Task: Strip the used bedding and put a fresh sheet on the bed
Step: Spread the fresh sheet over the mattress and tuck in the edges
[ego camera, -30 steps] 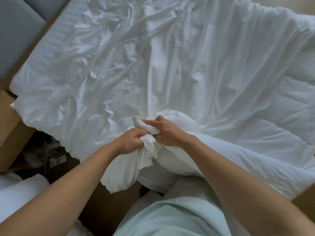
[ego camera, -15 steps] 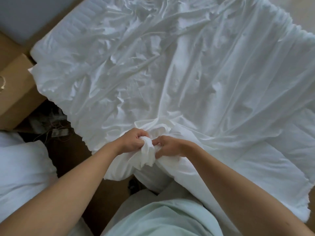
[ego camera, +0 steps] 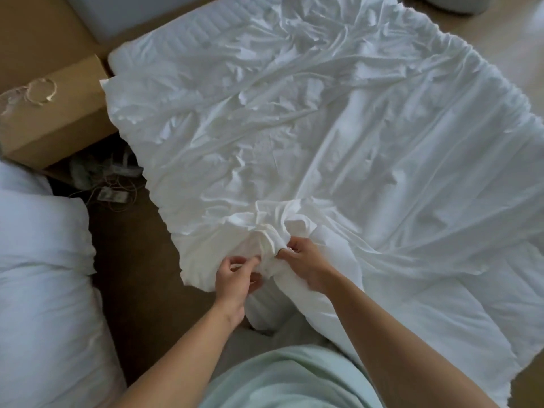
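A wrinkled white sheet (ego camera: 338, 128) lies spread over the mattress (ego camera: 194, 33), whose quilted top shows bare at the far end. At the near corner the sheet is bunched into a gathered knot (ego camera: 273, 228). My right hand (ego camera: 306, 265) pinches that bunched cloth from the right. My left hand (ego camera: 235, 278) is just left of it, fingers curled and pinching a fold of the same sheet over the mattress corner.
White bedding (ego camera: 41, 275) is piled on the floor at the left. A cardboard box (ego camera: 56, 113) with a coiled cord on it stands beside the bed. Cables and small devices (ego camera: 113, 189) lie on the brown floor between box and bed.
The view has pulled back and shifted right. Both hands have dropped lower on the corner; the left hand has loosened from a full fist into a fingertip pinch, and the raised wad has flattened.
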A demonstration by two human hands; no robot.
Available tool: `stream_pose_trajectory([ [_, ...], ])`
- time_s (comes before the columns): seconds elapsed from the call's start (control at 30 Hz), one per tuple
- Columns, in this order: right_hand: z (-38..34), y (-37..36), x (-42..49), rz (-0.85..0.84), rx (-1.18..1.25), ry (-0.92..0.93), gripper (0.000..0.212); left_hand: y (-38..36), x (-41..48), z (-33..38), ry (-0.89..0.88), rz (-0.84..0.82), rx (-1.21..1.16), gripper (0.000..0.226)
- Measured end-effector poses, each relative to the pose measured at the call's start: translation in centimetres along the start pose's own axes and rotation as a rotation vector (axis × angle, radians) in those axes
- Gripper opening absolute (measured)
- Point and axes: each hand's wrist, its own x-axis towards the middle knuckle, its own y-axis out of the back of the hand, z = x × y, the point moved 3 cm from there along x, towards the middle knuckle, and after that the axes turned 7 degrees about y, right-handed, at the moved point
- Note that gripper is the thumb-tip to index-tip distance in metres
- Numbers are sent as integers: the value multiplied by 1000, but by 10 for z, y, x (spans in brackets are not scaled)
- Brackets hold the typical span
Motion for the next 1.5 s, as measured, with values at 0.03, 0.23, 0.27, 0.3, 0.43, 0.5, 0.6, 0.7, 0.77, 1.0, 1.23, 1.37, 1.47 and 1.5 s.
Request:
stream_pose_trajectory([
  [0.03, -2, -6, -8, 26, 27, 1, 13, 2, -6, -5, 37, 2, -111, 36],
  [0.23, -11, -39, -46, 19, 24, -21, 15, 16, -23, -5, 148, -221, -130, 38],
  [0.27, -13, -43, -51, 9, 49, -42, 18, 21, -22, -2, 151, -247, -110, 37],
  [0.3, -14, -47, -55, -8, 97, -71, 21, 25, -20, 0, 146, -262, -93, 36],
  [0.43, -16, -60, -64, 13, 213, -136, 29, 35, -21, -8, 51, -288, 49, 33],
  [0.5, -9, -62, -65, 111, 197, -174, 28, 40, -21, -15, 52, -321, 97, 31],
  [0.6, 4, -65, -68, 171, 192, -199, 25, 53, -14, -17, 114, -306, 122, 27],
  [0.7, 14, -66, -75, 209, 194, -197, 21, 60, -4, -20, 49, -257, 265, 17],
  [0.77, 18, -67, -78, 228, 209, -195, 21, 60, -2, -22, -11, -269, 334, 18],
  [1.0, 15, -59, -66, 64, 263, -324, 48, 59, 1, -13, 176, -446, 191, 40],
  [1.23, 36, -42, -54, -90, 308, -405, 25, 56, 9, -28, 202, -446, 117, 51],
  [1.37, 50, -43, -42, -143, 53, -439, 18, 50, 12, -37, 150, -429, 179, 49],
  [1.47, 59, -50, -34, -68, 165, -402, 23, 49, 16, -42, 114, -423, 200, 45],
  [1.5, 58, -54, -34, -96, 213, -384, 25, 49, 16, -42, 107, -424, 210, 48],
])
